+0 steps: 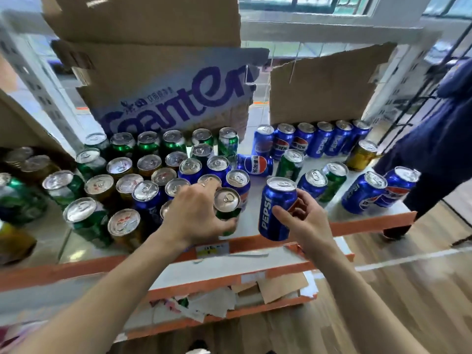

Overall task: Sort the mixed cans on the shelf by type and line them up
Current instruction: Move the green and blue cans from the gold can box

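On the shelf (pixel 370 222), a packed cluster of mixed cans (pixel 129 183) fills nine to eleven o'clock, with a printed carton (pixel 166 98) behind it. At one o'clock a row of Pepsi cans (pixel 321 140) stands before a cardboard sheet (pixel 327 85). Between both groups, at twelve, lies a toppled Pepsi can (pixel 255 164).

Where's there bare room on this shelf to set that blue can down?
Bare shelf shows between the tipped-over blue can and the held blue can in the right hand, and near the front between the right-side green can and the two far-right blue cans. Left of the left hand, which grips the front green can, cans stand packed together.
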A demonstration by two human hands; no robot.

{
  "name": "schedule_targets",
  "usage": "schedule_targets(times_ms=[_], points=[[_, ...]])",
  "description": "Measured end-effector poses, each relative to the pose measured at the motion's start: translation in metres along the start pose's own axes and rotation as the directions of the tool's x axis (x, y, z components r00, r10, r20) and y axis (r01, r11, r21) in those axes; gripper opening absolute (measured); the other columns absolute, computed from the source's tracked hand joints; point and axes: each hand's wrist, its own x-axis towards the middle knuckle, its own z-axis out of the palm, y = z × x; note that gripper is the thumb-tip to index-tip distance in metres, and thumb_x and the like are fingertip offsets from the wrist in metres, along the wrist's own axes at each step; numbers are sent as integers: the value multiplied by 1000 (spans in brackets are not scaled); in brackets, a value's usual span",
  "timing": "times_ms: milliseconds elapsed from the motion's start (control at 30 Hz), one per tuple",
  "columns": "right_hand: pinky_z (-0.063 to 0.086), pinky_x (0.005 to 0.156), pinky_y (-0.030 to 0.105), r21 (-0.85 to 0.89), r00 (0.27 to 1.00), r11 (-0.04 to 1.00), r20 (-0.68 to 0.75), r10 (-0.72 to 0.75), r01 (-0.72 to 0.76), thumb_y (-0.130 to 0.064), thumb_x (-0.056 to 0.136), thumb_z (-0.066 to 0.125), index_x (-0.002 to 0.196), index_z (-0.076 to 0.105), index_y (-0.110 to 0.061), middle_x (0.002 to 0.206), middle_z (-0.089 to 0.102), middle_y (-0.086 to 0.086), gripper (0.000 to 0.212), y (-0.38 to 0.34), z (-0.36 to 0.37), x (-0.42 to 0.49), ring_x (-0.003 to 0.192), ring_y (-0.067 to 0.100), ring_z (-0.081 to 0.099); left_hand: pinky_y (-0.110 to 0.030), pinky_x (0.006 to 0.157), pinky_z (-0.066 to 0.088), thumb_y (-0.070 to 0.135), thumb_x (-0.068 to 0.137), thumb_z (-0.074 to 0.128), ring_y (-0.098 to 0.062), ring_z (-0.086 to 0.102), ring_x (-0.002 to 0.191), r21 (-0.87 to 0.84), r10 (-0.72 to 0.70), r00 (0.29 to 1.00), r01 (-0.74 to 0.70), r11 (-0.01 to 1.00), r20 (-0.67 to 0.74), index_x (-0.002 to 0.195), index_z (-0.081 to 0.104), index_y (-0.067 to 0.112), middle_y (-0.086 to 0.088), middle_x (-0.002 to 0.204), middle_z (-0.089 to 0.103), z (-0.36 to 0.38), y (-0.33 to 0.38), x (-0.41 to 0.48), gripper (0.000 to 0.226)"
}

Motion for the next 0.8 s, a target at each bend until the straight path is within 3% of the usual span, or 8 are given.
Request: schedule_targets(times_ms=[100,267,400,533,667,800], points=[[54,95,38,-4,998,1000,50,-23,23,-22,77,81,130,54,-18,111,71,-1,60,4,-13,9,105,14,66,-42,85,50,66,66,59,-27,64,83,85,-70,997,67,994,24,111,60,11,-6,91,69,10,5,-5,71],[54,85,21,-39,992,993,52,-111,113,-14,81,78,131,53,-13,108,70,-5,56,3,-44,14,98,3,66,-40,85,37,74,64,44,-28,62,93,257,-80,997,82,963,-20,106,65,13,-5,101,68,20,12,-6,78],[53,87,24,-105,981,976,38,-188,191,-17,81,78,118,58,-23,105,70,-5,43,-5,-74,19,96,6,67,-42,85,35,83,65,36,-25,57,101,418,-108,994,97,903,2,108,65,19,-2,112,60,15,19,3,83],[54,92,30,-127,970,962,6,-244,242,-21,79,81,131,53,-10,113,69,-1,59,-19,-107,31,103,10,66,-42,84,40,77,74,42,-24,58,102,355,-85,993,108,928,-81,108,65,19,0,112,60,15,42,19,71],[55,90,31,-114,962,958,-51,-270,263,-21,77,82,130,52,-11,111,69,0,62,-33,-137,49,102,15,68,-44,88,41,74,78,39,-24,57,111,296,-75,992,102,950,-102,114,64,19,-1,121,59,22,72,45,70],[56,92,43,-121,947,955,-142,-287,271,-44,65,84,134,50,-9,115,69,4,85,-42,-154,75,103,19,68,-45,95,39,74,77,38,-24,54,117,277,-52,998,63,959,-48,122,62,21,0,129,56,32,92,68,74]])
